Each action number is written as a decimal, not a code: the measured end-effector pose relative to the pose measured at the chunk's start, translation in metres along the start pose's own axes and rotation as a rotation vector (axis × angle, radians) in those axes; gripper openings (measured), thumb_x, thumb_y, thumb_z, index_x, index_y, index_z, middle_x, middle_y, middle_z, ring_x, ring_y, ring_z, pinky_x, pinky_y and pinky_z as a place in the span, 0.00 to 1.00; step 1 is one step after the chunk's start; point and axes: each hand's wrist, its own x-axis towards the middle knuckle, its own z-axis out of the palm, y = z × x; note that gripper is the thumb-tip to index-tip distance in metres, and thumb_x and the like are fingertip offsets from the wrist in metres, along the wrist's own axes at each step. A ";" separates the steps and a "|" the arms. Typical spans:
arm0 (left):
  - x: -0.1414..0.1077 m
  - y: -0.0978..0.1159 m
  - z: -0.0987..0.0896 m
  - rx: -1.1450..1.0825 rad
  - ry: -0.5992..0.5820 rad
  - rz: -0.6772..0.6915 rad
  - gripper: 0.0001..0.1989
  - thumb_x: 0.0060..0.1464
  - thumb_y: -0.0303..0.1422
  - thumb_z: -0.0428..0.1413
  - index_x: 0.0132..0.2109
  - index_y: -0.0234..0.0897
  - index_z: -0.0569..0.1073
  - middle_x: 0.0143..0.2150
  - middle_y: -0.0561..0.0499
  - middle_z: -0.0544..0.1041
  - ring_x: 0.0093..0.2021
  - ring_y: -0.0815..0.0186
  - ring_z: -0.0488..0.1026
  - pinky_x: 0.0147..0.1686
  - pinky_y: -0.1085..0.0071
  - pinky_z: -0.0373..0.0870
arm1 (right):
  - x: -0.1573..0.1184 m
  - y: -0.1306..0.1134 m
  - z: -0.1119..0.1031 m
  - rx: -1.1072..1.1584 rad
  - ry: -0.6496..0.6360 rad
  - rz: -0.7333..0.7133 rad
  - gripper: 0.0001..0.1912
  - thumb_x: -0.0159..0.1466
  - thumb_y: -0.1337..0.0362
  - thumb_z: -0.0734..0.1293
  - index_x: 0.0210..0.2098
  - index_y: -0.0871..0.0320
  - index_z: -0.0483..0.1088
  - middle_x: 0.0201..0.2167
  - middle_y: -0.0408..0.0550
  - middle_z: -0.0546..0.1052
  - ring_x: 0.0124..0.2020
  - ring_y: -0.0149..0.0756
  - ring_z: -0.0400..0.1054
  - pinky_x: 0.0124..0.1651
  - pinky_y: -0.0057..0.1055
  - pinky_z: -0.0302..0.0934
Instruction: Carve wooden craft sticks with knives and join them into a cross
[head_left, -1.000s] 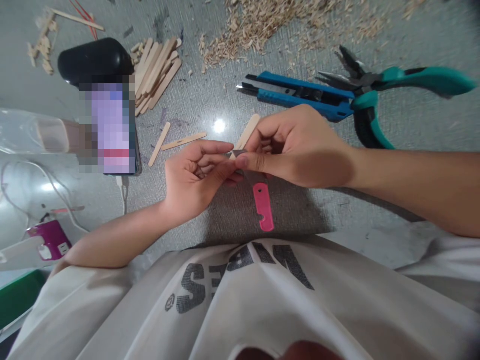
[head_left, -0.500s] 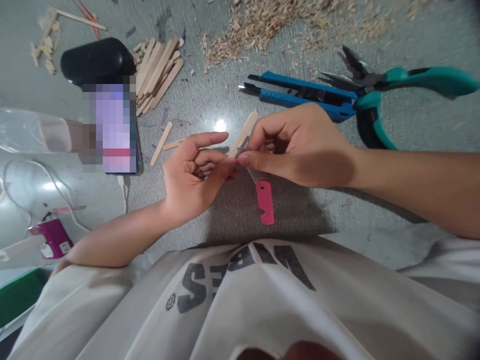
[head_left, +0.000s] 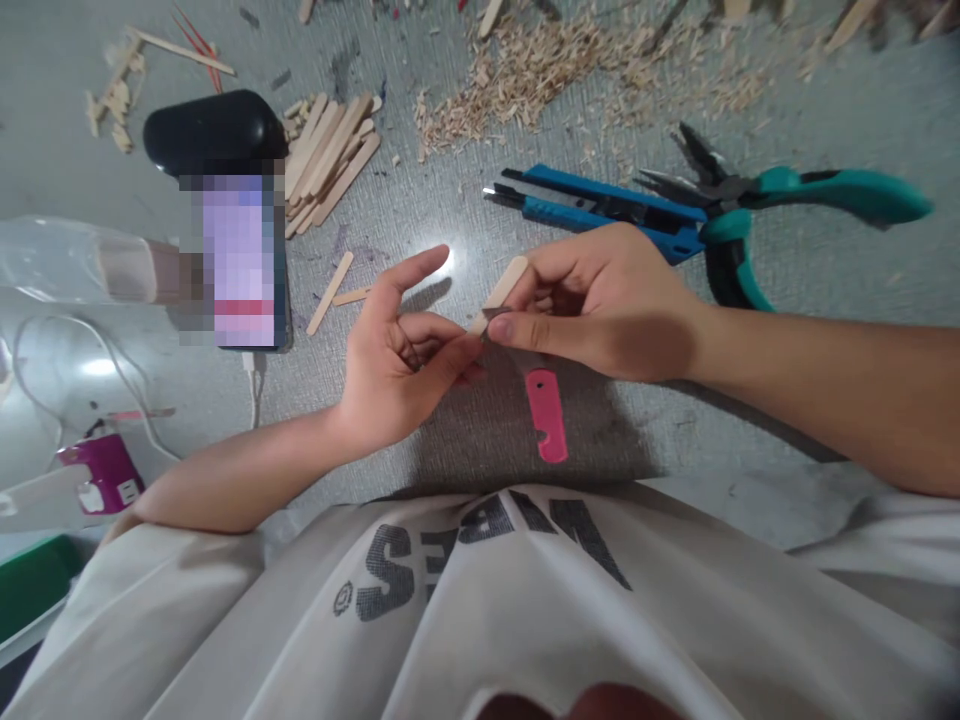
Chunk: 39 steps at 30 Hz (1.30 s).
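1. The left hand (head_left: 397, 370) pinches the lower end of a wooden craft stick (head_left: 508, 283) between thumb and fingers, narrowly; its index finger is stretched away.
2. This stick is between the two hands, slanted, above the table (head_left: 480, 430).
3. The right hand (head_left: 622, 310) grips the blade part of a pink-handled knife (head_left: 549, 405), thumb on the metal; the blade tip is at the stick.
4. On the white shirt (head_left: 300, 640), a large dark letter S (head_left: 385, 575) can be read, upside down, beside a small circled mark; folds distort other letters.
5. The smartphone (head_left: 244, 260) has a pixelated screen, so its text is unreadable.
6. Beyond the right hand, a blue utility cutter (head_left: 592, 203) touches teal-handled pliers (head_left: 726, 193).
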 end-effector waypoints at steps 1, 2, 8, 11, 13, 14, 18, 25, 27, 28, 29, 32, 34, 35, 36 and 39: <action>-0.001 0.000 0.000 0.004 0.009 0.018 0.31 0.68 0.38 0.69 0.72 0.46 0.68 0.33 0.57 0.85 0.24 0.68 0.82 0.27 0.72 0.81 | 0.000 0.000 0.001 0.008 0.047 -0.005 0.22 0.63 0.47 0.84 0.29 0.55 0.76 0.23 0.41 0.73 0.23 0.27 0.60 0.25 0.31 0.52; -0.002 0.001 0.000 0.007 0.022 0.045 0.28 0.70 0.38 0.68 0.71 0.45 0.70 0.33 0.57 0.85 0.24 0.69 0.81 0.26 0.73 0.79 | -0.001 0.001 0.002 0.018 0.107 -0.013 0.23 0.64 0.48 0.84 0.28 0.55 0.74 0.21 0.39 0.71 0.21 0.27 0.58 0.24 0.31 0.50; -0.009 0.008 0.009 -0.042 0.051 0.203 0.14 0.74 0.34 0.64 0.62 0.39 0.77 0.33 0.56 0.84 0.27 0.73 0.81 0.28 0.78 0.77 | 0.000 0.011 0.006 -0.111 0.364 -0.081 0.21 0.66 0.46 0.82 0.33 0.54 0.76 0.22 0.39 0.73 0.21 0.30 0.63 0.25 0.33 0.54; -0.009 0.006 0.013 -0.056 0.046 0.232 0.09 0.75 0.34 0.62 0.58 0.37 0.80 0.33 0.54 0.84 0.26 0.75 0.79 0.26 0.81 0.75 | 0.003 0.018 0.003 -0.184 0.345 -0.071 0.21 0.63 0.46 0.84 0.42 0.54 0.81 0.26 0.41 0.79 0.24 0.32 0.68 0.29 0.34 0.61; -0.007 0.003 0.014 -0.041 0.064 0.264 0.09 0.75 0.35 0.62 0.54 0.36 0.81 0.32 0.54 0.83 0.25 0.75 0.79 0.26 0.81 0.74 | 0.005 0.024 0.000 -0.209 0.333 -0.063 0.25 0.63 0.47 0.84 0.53 0.52 0.81 0.27 0.40 0.80 0.25 0.33 0.70 0.31 0.34 0.62; -0.006 0.002 0.014 -0.034 0.069 0.258 0.09 0.75 0.36 0.62 0.53 0.35 0.81 0.32 0.53 0.83 0.26 0.75 0.79 0.26 0.80 0.74 | 0.006 0.027 -0.001 -0.231 0.324 -0.079 0.28 0.63 0.48 0.84 0.57 0.51 0.79 0.27 0.39 0.80 0.25 0.34 0.70 0.32 0.34 0.62; -0.002 0.000 0.015 -0.052 0.076 0.074 0.09 0.73 0.37 0.62 0.48 0.35 0.80 0.32 0.52 0.82 0.26 0.75 0.76 0.27 0.79 0.74 | 0.010 0.035 -0.005 -0.453 0.288 -0.215 0.30 0.66 0.50 0.82 0.63 0.52 0.77 0.30 0.41 0.82 0.26 0.36 0.71 0.35 0.36 0.64; -0.008 0.001 0.015 0.126 -0.064 0.515 0.07 0.75 0.35 0.60 0.45 0.38 0.75 0.27 0.57 0.78 0.21 0.76 0.68 0.23 0.77 0.64 | 0.014 0.031 0.001 -0.886 0.284 -0.471 0.12 0.75 0.51 0.71 0.47 0.50 0.82 0.36 0.51 0.83 0.37 0.45 0.75 0.42 0.44 0.66; -0.009 0.000 0.013 0.230 -0.149 0.829 0.04 0.73 0.31 0.60 0.45 0.39 0.73 0.25 0.59 0.76 0.21 0.75 0.68 0.23 0.76 0.63 | 0.023 0.018 0.011 -0.989 0.201 -0.538 0.15 0.78 0.52 0.66 0.45 0.52 0.82 0.40 0.54 0.83 0.42 0.47 0.76 0.46 0.44 0.67; -0.009 -0.001 0.013 0.259 -0.184 0.941 0.03 0.73 0.29 0.59 0.46 0.39 0.73 0.25 0.59 0.76 0.21 0.74 0.69 0.24 0.75 0.63 | 0.031 0.010 0.017 -1.030 0.146 -0.557 0.16 0.78 0.53 0.65 0.46 0.53 0.83 0.42 0.54 0.84 0.45 0.47 0.76 0.48 0.44 0.66; -0.009 -0.002 0.012 0.276 -0.207 1.020 0.03 0.73 0.29 0.59 0.46 0.39 0.72 0.26 0.59 0.77 0.22 0.73 0.71 0.24 0.74 0.64 | 0.041 0.001 0.024 -1.116 0.069 -0.561 0.17 0.80 0.55 0.63 0.48 0.54 0.83 0.44 0.54 0.83 0.48 0.48 0.76 0.48 0.43 0.65; -0.008 -0.005 0.012 0.303 -0.221 1.144 0.03 0.75 0.31 0.57 0.48 0.40 0.70 0.28 0.56 0.80 0.23 0.71 0.75 0.26 0.72 0.66 | 0.082 -0.028 0.046 -1.324 -0.118 -0.449 0.18 0.81 0.62 0.60 0.53 0.55 0.83 0.51 0.55 0.83 0.51 0.46 0.74 0.40 0.39 0.56; -0.006 -0.007 0.012 0.295 -0.217 1.168 0.03 0.75 0.32 0.56 0.48 0.41 0.69 0.28 0.57 0.79 0.23 0.69 0.75 0.26 0.70 0.66 | 0.110 -0.042 0.058 -1.378 -0.224 -0.388 0.12 0.78 0.61 0.67 0.50 0.54 0.83 0.50 0.53 0.82 0.48 0.43 0.74 0.37 0.38 0.50; -0.006 -0.007 0.012 0.280 -0.213 1.161 0.03 0.75 0.32 0.57 0.48 0.42 0.69 0.28 0.57 0.79 0.23 0.69 0.75 0.26 0.69 0.66 | 0.121 -0.046 0.064 -1.397 -0.244 -0.382 0.10 0.77 0.62 0.69 0.48 0.55 0.84 0.49 0.52 0.83 0.47 0.43 0.74 0.36 0.38 0.49; -0.005 -0.008 0.012 0.260 -0.212 1.149 0.03 0.74 0.32 0.57 0.48 0.43 0.69 0.27 0.58 0.78 0.23 0.69 0.75 0.26 0.69 0.65 | 0.131 -0.048 0.068 -1.447 -0.286 -0.358 0.09 0.76 0.63 0.70 0.47 0.55 0.84 0.50 0.52 0.83 0.46 0.43 0.74 0.36 0.39 0.47; -0.002 -0.008 0.012 0.199 -0.188 1.100 0.06 0.74 0.33 0.58 0.45 0.43 0.68 0.24 0.61 0.73 0.21 0.70 0.71 0.24 0.70 0.62 | 0.148 -0.047 0.077 -1.496 -0.353 -0.351 0.08 0.74 0.67 0.70 0.44 0.56 0.83 0.50 0.53 0.83 0.45 0.44 0.74 0.36 0.40 0.48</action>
